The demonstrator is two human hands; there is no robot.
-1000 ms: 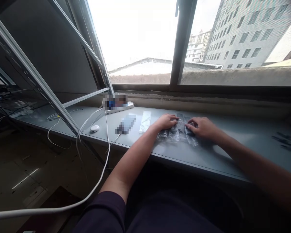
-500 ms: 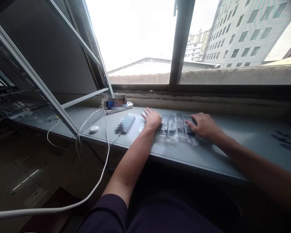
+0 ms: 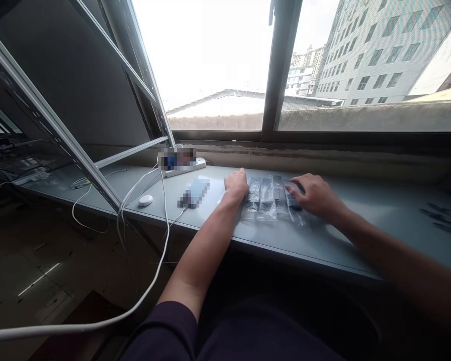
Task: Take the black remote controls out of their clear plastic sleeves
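Several clear plastic bags with dark, flat, narrow items inside lie side by side on the grey table [image 3: 361, 235]; one bag [image 3: 267, 198] is near the middle of the row. My left hand [image 3: 236, 183] rests at the row's left end, its fingers curled in. Whatever it may hold is hidden beneath it. At the right end, my right hand [image 3: 314, 193] lies over the last bagged dark item [image 3: 293, 200], thumb on the near left side and fingers bent around its far end.
A white cable [image 3: 161, 265] hangs across the left front. On the table stand a white round case [image 3: 146, 200], a blurred-out phone-like device [image 3: 195, 194] and a white power strip [image 3: 190, 168]. Dark thin pieces [image 3: 443, 218] lie far right. A metal frame [image 3: 60, 118] slants at left.
My left hand has curled its spread fingers inward at the left end of the row. My right hand has shifted very slightly left; the bags stay in place.
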